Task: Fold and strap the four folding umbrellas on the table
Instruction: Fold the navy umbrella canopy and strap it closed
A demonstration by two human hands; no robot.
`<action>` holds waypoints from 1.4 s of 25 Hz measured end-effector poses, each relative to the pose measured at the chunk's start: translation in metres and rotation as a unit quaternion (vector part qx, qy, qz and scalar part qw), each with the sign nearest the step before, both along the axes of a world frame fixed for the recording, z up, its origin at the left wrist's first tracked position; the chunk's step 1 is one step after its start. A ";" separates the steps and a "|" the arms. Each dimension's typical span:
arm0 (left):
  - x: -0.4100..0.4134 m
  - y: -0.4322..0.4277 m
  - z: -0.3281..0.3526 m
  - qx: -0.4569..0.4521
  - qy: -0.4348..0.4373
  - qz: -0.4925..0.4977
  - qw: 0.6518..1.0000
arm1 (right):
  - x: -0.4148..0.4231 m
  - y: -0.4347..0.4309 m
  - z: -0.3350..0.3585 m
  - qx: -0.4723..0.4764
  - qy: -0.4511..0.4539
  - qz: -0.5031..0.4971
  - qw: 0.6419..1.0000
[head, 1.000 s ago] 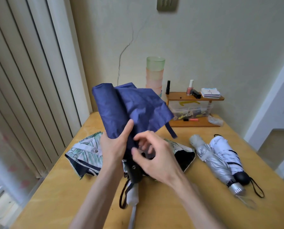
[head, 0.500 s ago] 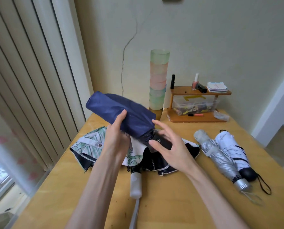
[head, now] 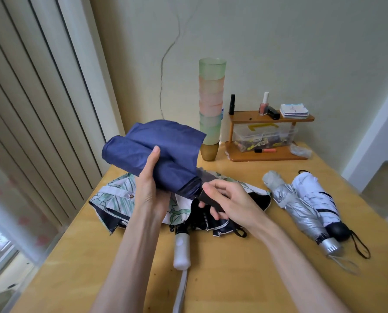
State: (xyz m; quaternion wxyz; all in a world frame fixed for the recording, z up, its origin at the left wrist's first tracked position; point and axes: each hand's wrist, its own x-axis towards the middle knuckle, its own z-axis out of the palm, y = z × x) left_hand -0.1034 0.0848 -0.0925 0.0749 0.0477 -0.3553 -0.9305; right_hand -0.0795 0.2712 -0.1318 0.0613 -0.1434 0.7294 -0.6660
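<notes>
1. The left hand [head: 149,188] curls its fingers round the rolled canopy of the navy umbrella [head: 152,154], held above the middle of the surface [head: 256,279]; the right hand [head: 229,199] grips its dark handle [head: 207,197].
2. The step appears to be rolling the cloth tight: one flap stands loose on the far side.
3. Next, the roll likely needs twisting snug and the strap finding; none shows.
4. A green-patterned umbrella [head: 120,199] lies unfolded beneath; the silver umbrella [head: 297,206] and the white umbrella [head: 312,193] lie rolled at right.

One blue umbrella [head: 156,154], plain navy. One leaf-print umbrella [head: 118,195], white with green leaves, black lining. One silver umbrella [head: 301,213], metallic grey. One white umbrella [head: 310,188], black straps. One cup stack [head: 211,86], green and peach, amber base. The table [head: 245,279], honey-yellow wood.
</notes>
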 end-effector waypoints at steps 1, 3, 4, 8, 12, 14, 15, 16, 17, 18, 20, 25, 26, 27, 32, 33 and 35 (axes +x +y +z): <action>-0.002 0.001 -0.001 -0.001 -0.010 0.016 1.000 | 0.000 -0.001 -0.002 0.014 0.013 -0.005 1.000; -0.005 0.001 -0.003 -0.002 -0.023 0.044 0.999 | -0.003 -0.002 -0.009 0.057 0.072 -0.049 0.995; -0.006 0.001 -0.003 -0.003 -0.023 0.049 0.999 | -0.004 -0.001 -0.011 0.063 0.094 -0.068 0.991; -0.012 -0.006 -0.008 0.006 0.030 0.048 0.998 | -0.006 -0.003 -0.014 0.038 0.064 -0.063 0.995; -0.015 -0.017 -0.011 0.008 0.053 0.034 0.998 | -0.004 -0.004 -0.014 0.028 0.031 -0.009 0.999; -0.012 -0.015 -0.009 0.001 0.035 0.062 0.997 | -0.002 -0.005 -0.015 0.040 0.053 -0.016 0.998; -0.011 -0.015 -0.009 -0.005 0.030 0.075 0.997 | -0.002 -0.005 -0.016 0.049 0.072 -0.025 0.996; -0.011 -0.015 -0.009 -0.009 0.030 0.082 0.996 | -0.002 -0.006 -0.018 0.053 0.088 -0.030 0.994; -0.011 -0.016 -0.009 -0.006 0.032 0.078 0.996 | -0.003 -0.006 -0.019 0.052 0.092 -0.037 0.994; -0.012 -0.017 -0.009 -0.001 0.032 0.067 0.997 | -0.003 -0.006 -0.019 0.045 0.089 -0.038 0.994; -0.012 -0.019 -0.010 0.015 0.026 0.043 0.999 | -0.003 -0.006 -0.018 0.051 0.087 -0.024 0.995; -0.019 -0.024 -0.015 0.042 0.024 0.038 0.998 | -0.002 -0.012 -0.016 0.058 0.090 0.002 0.994; -0.022 -0.026 -0.018 0.050 0.028 0.037 0.998 | -0.002 -0.013 -0.018 0.060 0.098 -0.008 0.993; -0.024 -0.026 -0.019 0.052 0.031 0.037 0.997 | -0.001 -0.013 -0.018 0.063 0.103 -0.021 0.992; -0.025 -0.024 -0.024 0.013 0.050 0.034 0.998 | -0.002 -0.012 -0.018 0.052 0.089 -0.020 0.994; -0.025 -0.024 -0.023 0.013 0.049 0.035 0.998 | -0.002 -0.012 -0.018 0.057 0.089 -0.016 0.994; -0.027 -0.023 -0.024 0.001 0.041 0.057 0.998 | -0.002 -0.015 -0.018 0.057 0.098 -0.017 0.993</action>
